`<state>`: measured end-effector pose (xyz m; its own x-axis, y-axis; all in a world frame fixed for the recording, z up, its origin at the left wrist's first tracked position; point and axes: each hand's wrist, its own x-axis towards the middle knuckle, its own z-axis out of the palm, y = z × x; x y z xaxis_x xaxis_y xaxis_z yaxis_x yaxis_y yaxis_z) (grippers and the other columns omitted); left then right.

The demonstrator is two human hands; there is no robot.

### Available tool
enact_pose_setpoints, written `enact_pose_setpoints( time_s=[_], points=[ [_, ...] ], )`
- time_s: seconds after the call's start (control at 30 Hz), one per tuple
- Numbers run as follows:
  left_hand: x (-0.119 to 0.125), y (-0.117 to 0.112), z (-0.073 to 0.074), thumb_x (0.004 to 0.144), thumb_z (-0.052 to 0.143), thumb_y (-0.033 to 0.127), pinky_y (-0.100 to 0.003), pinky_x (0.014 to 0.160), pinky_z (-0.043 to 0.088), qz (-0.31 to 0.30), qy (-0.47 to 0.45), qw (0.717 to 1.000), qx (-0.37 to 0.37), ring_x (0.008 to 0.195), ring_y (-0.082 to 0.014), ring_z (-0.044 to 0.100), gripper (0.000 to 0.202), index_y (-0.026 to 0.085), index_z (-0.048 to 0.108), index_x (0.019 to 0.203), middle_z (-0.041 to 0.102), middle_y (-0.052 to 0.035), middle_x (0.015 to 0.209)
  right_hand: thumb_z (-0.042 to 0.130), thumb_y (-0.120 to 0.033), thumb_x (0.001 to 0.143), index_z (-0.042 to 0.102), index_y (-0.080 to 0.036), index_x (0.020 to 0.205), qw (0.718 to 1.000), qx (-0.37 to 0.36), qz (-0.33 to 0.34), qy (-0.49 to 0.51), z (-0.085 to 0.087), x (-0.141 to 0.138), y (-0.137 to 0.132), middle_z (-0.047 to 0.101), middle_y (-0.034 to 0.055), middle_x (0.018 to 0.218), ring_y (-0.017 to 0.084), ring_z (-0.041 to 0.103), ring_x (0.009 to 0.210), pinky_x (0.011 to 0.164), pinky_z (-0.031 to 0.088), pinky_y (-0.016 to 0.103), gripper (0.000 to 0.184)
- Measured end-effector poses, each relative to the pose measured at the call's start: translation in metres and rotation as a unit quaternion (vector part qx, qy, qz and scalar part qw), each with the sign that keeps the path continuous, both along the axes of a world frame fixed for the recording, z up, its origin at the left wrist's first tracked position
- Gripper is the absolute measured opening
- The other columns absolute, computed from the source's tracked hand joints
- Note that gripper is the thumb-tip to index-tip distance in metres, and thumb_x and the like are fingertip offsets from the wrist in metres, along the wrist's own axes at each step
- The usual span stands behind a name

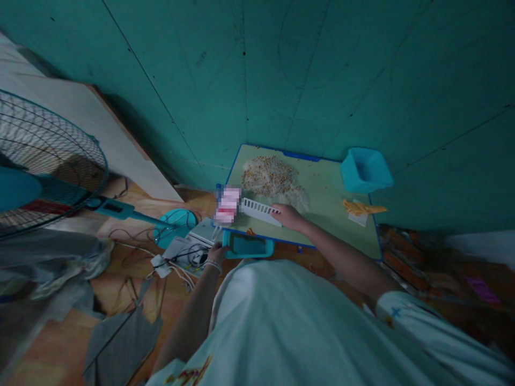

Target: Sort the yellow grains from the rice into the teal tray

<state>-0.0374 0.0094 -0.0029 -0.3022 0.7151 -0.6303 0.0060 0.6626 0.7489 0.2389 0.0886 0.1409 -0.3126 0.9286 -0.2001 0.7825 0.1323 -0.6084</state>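
Note:
My right hand (288, 217) is closed on the end of a white slotted plastic basket (260, 210) near the table's front edge. Just beyond the basket lies a spread pile of pale grains mixed with brown beans (270, 176). My left hand (218, 254) grips the left end of a blue plastic container (269, 247), held below the front edge of the table (322, 206). The inside of that container looks dark, and its contents cannot be made out. A pink and white item (228, 205), blurred out, is at the table's left edge.
A light blue bin (365, 170) stands at the table's back right, with a folded yellow cloth (360, 208) in front of it. A fan (44, 166) stands to the left, near tangled cables (193, 256). Behind the table rises a green wall (257, 69).

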Motion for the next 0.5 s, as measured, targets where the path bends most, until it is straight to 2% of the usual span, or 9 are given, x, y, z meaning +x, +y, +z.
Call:
enact_pose_setpoints(
  time_s=[0.2,0.37,0.5],
  points=[
    [0.001,0.003,0.003,0.084,0.055,0.027,-0.034,0.062,0.054,-0.020,-0.012,0.998,-0.057,0.076,-0.0167,0.062,0.024,0.015,0.057,0.105,0.063,-0.0058,0.099,0.047,-0.022,0.083,0.064,-0.021,0.097,1.000,0.006,0.026,-0.005,0.001,-0.006,-0.005,0.068,0.0049,0.093,0.018,0.060,0.083,0.071,0.041,0.024,0.022],
    [0.001,0.002,0.005,0.084,0.055,0.027,-0.036,0.065,0.054,-0.027,-0.019,0.998,-0.062,0.080,-0.0181,0.062,0.026,0.016,0.057,0.106,0.063,-0.0066,0.103,0.047,-0.019,0.083,0.063,-0.022,0.103,0.998,0.008,0.058,-0.021,0.003,-0.008,-0.013,0.066,0.0056,0.104,0.018,0.059,0.093,0.078,0.041,0.025,0.026],
    [0.000,0.002,0.006,0.084,0.055,0.027,-0.037,0.066,0.054,-0.035,-0.018,0.998,-0.055,0.081,-0.0182,0.062,0.025,0.015,0.057,0.106,0.063,-0.0065,0.103,0.045,-0.019,0.084,0.062,-0.018,0.106,0.995,0.014,0.096,-0.024,0.006,-0.008,-0.023,0.065,0.0080,0.106,0.019,0.058,0.095,0.082,0.040,0.028,0.028]
  ],
)
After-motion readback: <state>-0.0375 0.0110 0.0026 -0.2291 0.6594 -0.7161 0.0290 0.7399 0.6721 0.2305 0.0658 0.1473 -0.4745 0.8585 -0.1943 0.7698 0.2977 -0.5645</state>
